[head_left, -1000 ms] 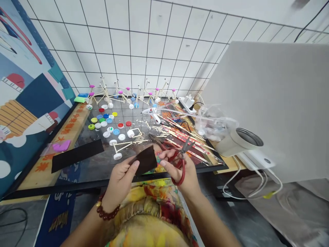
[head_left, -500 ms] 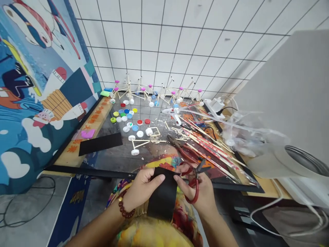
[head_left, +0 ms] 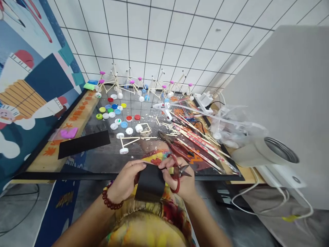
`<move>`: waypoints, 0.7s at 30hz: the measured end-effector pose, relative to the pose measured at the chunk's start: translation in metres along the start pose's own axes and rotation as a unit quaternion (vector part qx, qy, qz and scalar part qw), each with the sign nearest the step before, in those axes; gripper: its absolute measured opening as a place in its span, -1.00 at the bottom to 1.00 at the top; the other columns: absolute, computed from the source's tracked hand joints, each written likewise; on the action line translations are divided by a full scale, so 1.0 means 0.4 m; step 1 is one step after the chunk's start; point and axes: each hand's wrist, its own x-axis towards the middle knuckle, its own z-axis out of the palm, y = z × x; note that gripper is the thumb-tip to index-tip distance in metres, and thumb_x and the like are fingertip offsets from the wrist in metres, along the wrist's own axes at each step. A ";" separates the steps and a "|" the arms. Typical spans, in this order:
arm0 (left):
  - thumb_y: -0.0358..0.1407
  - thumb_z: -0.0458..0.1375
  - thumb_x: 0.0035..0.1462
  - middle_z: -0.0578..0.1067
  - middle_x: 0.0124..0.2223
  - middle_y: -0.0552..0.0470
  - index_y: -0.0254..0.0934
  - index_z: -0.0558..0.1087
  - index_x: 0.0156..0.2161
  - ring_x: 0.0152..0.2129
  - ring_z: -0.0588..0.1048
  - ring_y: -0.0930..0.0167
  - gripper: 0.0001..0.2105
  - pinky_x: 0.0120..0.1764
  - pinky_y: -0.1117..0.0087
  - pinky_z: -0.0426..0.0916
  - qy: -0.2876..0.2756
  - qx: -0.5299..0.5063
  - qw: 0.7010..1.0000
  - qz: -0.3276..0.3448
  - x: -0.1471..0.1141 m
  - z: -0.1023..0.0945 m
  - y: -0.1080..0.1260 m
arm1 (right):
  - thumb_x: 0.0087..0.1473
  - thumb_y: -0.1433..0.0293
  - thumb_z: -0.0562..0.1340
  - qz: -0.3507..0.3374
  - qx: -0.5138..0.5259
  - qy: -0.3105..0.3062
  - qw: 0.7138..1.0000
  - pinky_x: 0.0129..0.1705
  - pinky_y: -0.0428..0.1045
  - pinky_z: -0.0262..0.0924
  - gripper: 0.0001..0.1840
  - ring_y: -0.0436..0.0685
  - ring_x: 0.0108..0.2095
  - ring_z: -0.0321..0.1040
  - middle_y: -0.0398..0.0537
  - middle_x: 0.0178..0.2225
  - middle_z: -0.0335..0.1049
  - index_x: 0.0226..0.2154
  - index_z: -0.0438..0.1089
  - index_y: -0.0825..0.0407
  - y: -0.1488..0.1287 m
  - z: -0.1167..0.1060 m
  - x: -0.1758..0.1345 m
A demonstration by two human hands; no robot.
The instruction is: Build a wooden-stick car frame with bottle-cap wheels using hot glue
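Note:
A piece of black paper hangs over my lap, just in front of the table edge. My left hand pinches its upper left corner between thumb and fingers. My right hand grips the upper right edge of the same paper while red-handled scissors stay hooked on its fingers, blades pointing right. Beyond the hands, a stick frame with white cap wheels lies on the table. A longer black strip lies flat to the left. Pliers with red handles rest behind my right hand.
Coloured bottle caps are scattered over the dark tabletop. A white glue gun, sticks in red-patterned wrapping and scraps lie to the right. Several stick models line the tiled wall. Purple clay sits at left.
The view has swung to the right, so everything appears farther left. Both hands still hold the black paper, and its lower end now appears folded or tilted up, looking shorter.

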 end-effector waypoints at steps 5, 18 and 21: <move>0.08 0.18 0.09 0.61 -0.36 -0.13 -0.37 0.62 -0.25 -0.40 0.54 0.30 -0.52 -0.31 0.35 0.38 -0.043 0.018 0.999 -0.016 -0.004 0.006 0.013 | -0.03 0.58 0.23 -0.073 -0.089 -0.029 0.993 -0.23 0.12 0.31 -0.78 0.13 -0.41 0.45 -0.11 -0.42 0.49 -0.38 0.28 -0.07 -0.005 -0.012 0.005; -0.17 0.31 0.01 0.64 -0.31 -0.05 -0.28 0.64 -0.33 -0.38 0.52 0.34 -0.79 -0.26 0.40 0.37 0.057 0.220 0.963 0.142 0.013 0.006 0.000 | -0.05 0.51 0.30 -0.016 -0.040 -0.052 0.998 -0.19 0.08 0.28 -0.73 0.16 -0.28 0.41 -0.04 -0.28 0.46 -0.29 0.27 -0.06 0.006 -0.029 -0.002; -0.18 0.27 0.07 0.65 -0.29 -0.03 -0.25 0.64 -0.30 -0.34 0.55 0.31 -0.81 -0.23 0.38 0.40 0.067 0.269 0.946 0.169 0.008 0.006 -0.003 | -0.03 0.42 0.33 0.032 0.010 -0.045 0.998 -0.12 0.08 0.28 -0.72 0.16 -0.20 0.39 0.00 -0.18 0.44 -0.25 0.26 -0.05 0.006 -0.031 -0.008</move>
